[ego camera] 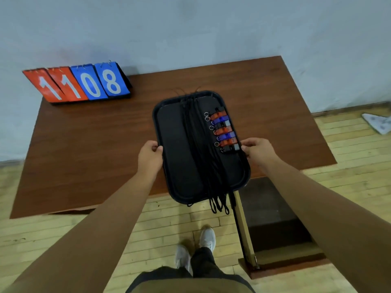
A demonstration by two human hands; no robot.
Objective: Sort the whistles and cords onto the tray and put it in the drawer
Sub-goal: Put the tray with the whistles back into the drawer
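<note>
The person's legs and two white shoes point(195, 248) are nearest, standing on the pale wooden floor point(173, 220) just before the table. Higher, the black tray point(177, 157) is held from both long sides: the left hand point(149, 156) has its fingers closed over the left rim, and the right hand point(257, 151) grips the right rim in the same way. The tray's near end already sticks out past the table point(84, 144) edge, so it seems to be lifted or slid off. On it the whistles point(223, 129), red, blue and black, lie in a neat row near the right rim, and the black cords point(198, 149) lie in a long bundle along the middle. Their loops hang over the near rim, and some ends pass the far rim too. The open drawer point(273, 218) is low on the right, under the table. I think the risk is there: the hanging loops may catch on the drawer side, and a tilt of the tray may make the whistles slide. A scoreboard point(80, 83) stands far left on the table.
</note>
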